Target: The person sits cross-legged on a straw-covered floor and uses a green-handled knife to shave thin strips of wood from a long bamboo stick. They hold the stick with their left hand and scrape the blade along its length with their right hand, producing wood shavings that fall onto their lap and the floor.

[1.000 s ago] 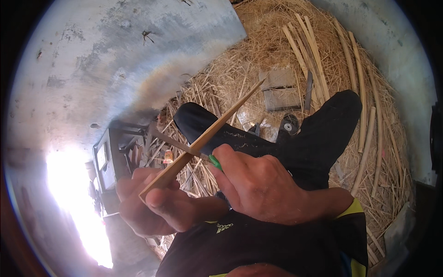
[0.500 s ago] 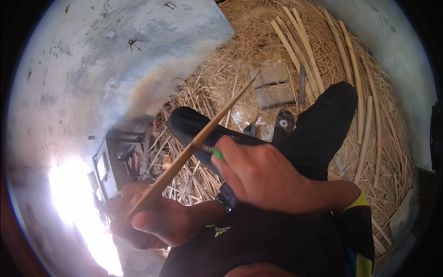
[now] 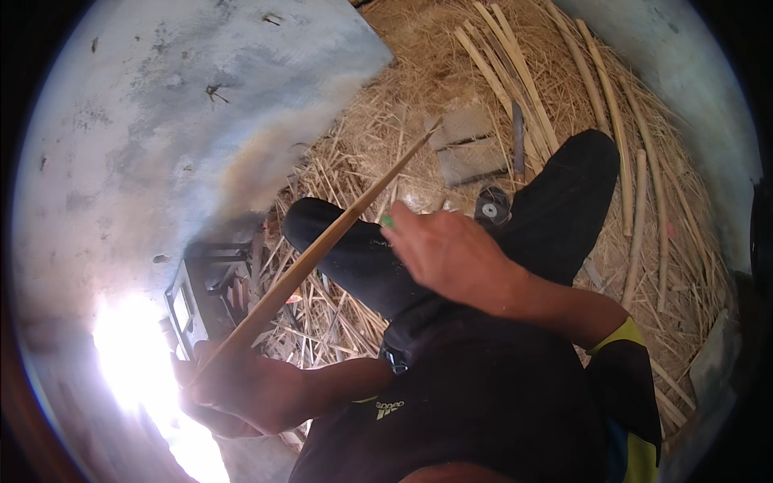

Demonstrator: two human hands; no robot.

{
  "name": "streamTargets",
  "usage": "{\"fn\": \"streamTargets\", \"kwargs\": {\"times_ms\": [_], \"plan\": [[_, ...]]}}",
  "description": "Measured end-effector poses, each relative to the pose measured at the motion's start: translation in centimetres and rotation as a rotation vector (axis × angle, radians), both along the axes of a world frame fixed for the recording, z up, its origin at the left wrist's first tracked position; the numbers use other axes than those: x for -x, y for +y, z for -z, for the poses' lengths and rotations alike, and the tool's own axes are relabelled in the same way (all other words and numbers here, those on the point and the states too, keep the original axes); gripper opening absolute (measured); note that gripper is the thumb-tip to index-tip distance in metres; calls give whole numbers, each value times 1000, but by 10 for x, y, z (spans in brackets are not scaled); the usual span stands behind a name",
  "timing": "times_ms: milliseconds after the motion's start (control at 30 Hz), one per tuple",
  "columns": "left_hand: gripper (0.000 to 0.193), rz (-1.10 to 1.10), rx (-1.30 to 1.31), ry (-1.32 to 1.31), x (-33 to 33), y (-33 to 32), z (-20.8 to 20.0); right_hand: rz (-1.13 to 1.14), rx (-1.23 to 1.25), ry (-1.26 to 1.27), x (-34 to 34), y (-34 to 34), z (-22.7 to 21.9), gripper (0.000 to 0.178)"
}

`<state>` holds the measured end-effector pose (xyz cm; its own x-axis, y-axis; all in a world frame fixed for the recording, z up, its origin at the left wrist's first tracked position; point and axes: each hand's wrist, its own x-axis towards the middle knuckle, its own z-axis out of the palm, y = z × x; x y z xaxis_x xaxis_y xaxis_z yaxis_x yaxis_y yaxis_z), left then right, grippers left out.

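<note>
My left hand (image 3: pixel 245 394) is closed around the wide lower end of a long, tapered wooden strip (image 3: pixel 310 256). The strip slants up and away to the right, across my crossed legs, and narrows to a thin point. My right hand (image 3: pixel 455 256) is closed on a small tool with a green handle (image 3: pixel 388 220), just right of the strip. Only a bit of green shows at the fingertips; the tool's working end cannot be made out. A visible gap separates the right hand from the strip.
Straw and shavings (image 3: pixel 427 72) cover the floor. Long poles (image 3: pixel 636 193) and split strips (image 3: pixel 515 76) lie at the right and far side. A dark flat blade-like piece (image 3: pixel 518 141) rests near flat blocks (image 3: pixel 475 161). A dark box-like frame (image 3: pixel 197 294) stands left, by bright light.
The right hand and green-handled tool have moved off the strip, slightly up and right. My left hand has shifted left with the strip's lower end, and the view has moved a little.
</note>
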<state>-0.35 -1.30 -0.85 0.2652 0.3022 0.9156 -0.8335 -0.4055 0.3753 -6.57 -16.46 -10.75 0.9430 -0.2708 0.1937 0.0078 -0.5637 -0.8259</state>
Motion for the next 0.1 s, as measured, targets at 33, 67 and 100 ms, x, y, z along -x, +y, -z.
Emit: {"fn": "streamTargets", "kwargs": {"times_ms": [33,67,100], "plan": [[30,52,32,8,1,-1,0,-21,-13,-86,0,6,-6,19],[30,103,64,17,2,-1,-1,-42,-27,-173,0,9,-8,19],[30,101,66,16,3,-3,-1,4,-1,-38,-5,7,1,20]]}}
